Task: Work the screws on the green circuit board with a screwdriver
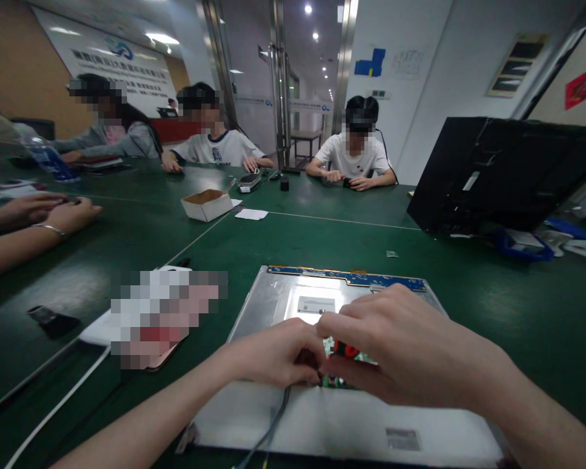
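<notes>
A flat display panel (254, 306) lies back side up on the table, with a silvery metal back and a blue circuit strip (312, 273) along its far edge. My right hand (395, 345) is closed around a tool with a red and black handle (346, 350); its tip is hidden. Under both hands a green circuit board (339, 380) shows in part. My left hand (286, 355) is closed in a pinch at the board's left side, its fingertips touching my right hand's area. Dark cables (275, 426) run from below it toward me. What its fingers hold is hidden.
Left of the panel lie a phone (180, 342) and a white cable (61, 400). Farther off stand an open white box (206, 206) and a bottle (53, 159). A large black screen (498, 172) stands at right. Other people sit around the green table (317, 240).
</notes>
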Tool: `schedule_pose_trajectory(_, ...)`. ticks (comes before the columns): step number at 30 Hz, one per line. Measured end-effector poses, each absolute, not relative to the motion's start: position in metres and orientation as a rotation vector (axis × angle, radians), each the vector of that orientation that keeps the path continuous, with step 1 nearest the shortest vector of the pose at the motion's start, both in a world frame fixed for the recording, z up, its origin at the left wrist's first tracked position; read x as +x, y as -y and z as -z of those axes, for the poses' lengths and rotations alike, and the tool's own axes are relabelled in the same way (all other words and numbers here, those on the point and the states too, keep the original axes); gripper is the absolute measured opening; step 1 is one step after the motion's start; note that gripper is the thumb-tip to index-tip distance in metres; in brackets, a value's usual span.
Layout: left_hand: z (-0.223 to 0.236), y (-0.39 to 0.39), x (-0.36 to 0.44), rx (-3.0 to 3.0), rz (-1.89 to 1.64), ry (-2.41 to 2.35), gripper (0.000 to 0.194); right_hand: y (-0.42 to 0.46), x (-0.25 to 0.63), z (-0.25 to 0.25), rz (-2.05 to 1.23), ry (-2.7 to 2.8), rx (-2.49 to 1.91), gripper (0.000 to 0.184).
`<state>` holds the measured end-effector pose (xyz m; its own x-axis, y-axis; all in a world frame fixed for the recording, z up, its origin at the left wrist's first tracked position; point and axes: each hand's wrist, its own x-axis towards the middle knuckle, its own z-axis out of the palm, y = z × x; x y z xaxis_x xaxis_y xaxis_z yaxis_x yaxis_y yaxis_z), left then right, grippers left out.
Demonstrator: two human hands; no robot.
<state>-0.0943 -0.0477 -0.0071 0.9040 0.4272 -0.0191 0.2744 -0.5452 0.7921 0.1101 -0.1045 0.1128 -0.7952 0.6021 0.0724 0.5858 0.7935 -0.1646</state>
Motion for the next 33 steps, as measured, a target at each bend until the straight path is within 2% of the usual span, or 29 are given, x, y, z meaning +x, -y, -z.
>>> schedule_pose_trajectory(2, 0.0062, 0.0472, -0.094, 2.199, -0.184, -0.503, 0.01, 0.105, 0.1106, -0.1129, -0.183, 2.849, -0.945, 0.006)
schedule_pose_trajectory(5, 0.0033, 0.0465, -0.0934, 2.204, -0.147, -0.504, 0.009, 0.1052, 0.1112, -0.1139, -0.182, 2.839, -0.936, 0.014)
schedule_pose_trajectory(13, 0.0004, 0.0471, -0.0939, 2.229, -0.143, -0.512, 0.009, 0.1048, 0.1114, -0.1154, -0.186, 2.859, -0.979, 0.004)
schedule_pose_trajectory(17, 0.0016, 0.048, -0.0938, 2.217, -0.158, -0.514, 0.007, 0.1055, 0.1113, -0.1152, -0.184, 2.861, -0.964, 0.01)
schedule_pose_trajectory(24, 0.0018, 0.0474, -0.0937, 2.219, -0.168, -0.496, 0.01, 0.1041, 0.1103, -0.1138, -0.177, 2.839, -0.976, 0.005)
schedule_pose_trajectory(27, 0.0024, 0.0475, -0.0942, 2.21, -0.153, -0.522, 0.008, 0.1047, 0.1108, -0.1135, -0.167, 2.832, -0.945, 0.01)
schedule_pose_trajectory(33, 0.0063, 0.0484, -0.0944, 2.189, -0.188, -0.515, 0.013, 0.1053, 0.1107, -0.1144, -0.174, 2.856, -0.97, 0.008)
